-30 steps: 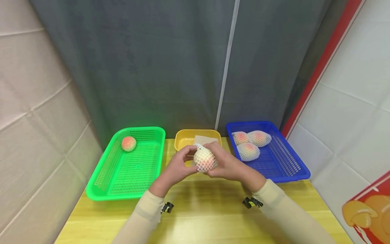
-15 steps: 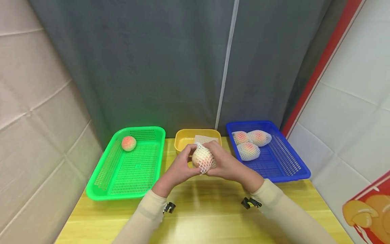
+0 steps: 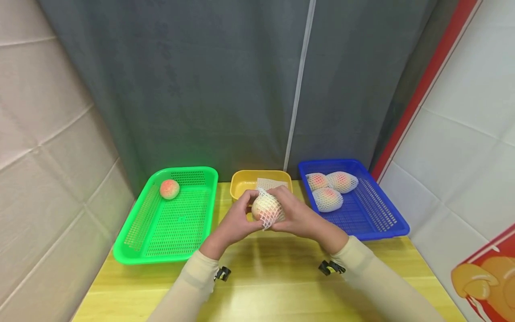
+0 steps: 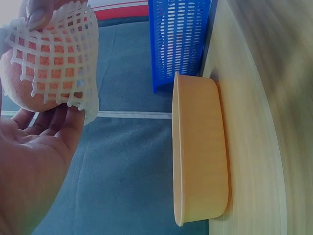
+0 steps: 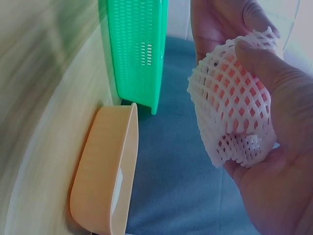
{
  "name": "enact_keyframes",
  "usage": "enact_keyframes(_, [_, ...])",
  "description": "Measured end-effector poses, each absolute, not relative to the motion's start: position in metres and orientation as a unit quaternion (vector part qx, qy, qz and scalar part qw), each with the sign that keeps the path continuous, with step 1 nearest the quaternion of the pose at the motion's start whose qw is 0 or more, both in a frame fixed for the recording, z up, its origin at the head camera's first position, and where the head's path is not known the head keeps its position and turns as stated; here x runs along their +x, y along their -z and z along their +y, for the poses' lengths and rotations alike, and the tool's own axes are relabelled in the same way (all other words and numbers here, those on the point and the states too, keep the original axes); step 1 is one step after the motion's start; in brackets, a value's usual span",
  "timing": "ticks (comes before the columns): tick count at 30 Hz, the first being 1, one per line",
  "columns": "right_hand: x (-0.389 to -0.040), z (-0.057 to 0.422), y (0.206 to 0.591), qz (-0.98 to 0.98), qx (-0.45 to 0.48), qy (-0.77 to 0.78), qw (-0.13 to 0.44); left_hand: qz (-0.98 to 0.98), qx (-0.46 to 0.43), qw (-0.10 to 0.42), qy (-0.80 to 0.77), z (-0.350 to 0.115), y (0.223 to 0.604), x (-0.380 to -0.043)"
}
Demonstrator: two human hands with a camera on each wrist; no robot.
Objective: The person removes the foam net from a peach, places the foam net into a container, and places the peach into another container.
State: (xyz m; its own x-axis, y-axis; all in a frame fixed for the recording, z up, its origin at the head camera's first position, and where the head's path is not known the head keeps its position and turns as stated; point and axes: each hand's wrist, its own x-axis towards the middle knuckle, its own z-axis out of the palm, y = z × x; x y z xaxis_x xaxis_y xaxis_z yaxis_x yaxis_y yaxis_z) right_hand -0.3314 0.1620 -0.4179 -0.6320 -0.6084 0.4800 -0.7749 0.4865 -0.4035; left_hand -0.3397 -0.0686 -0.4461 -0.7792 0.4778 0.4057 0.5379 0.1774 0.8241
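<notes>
Between my two hands, above the table, is a peach [image 4: 17, 88] partly covered by a white foam net sleeve [image 5: 230, 98]. My left hand [image 3: 236, 220] curves round its left side, thumb at the net's lower edge. From the other side my right hand [image 3: 299, 215] grips the netted peach, its thumb pressing on the mesh. In the left wrist view, bare skin of the peach shows on one side of the net, and fingers lie beneath it. The net bunches to a point at the top in the head view.
A green basket [image 3: 181, 232] on the left holds one bare peach [image 3: 170, 189]. Behind my hands stands a yellow bin [image 3: 240, 183] with a flat foam net [image 3: 271, 184] in it. The blue basket [image 3: 362, 221] at right holds three netted peaches [image 3: 327, 200].
The netted peach has shifted and turned slightly to the left in my hands. My left hand has edged right, its thumb now further along the net's lower edge. The baskets have not moved.
</notes>
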Motion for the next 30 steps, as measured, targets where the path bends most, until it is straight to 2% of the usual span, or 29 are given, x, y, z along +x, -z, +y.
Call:
enact_keyframes(13, [-0.334, 0.177, 0.417, -0.852, 0.37, -0.322, 0.183, -0.768, -0.277, 0.026, 0.577, -0.089, 0.445, -0.34])
enact_keyframes(30, [-0.342, 0.184, 0.422, -0.914, 0.31, -0.231, 0.119, -0.778, -0.234, 0.03, 0.583, -0.116, 0.443, -0.341])
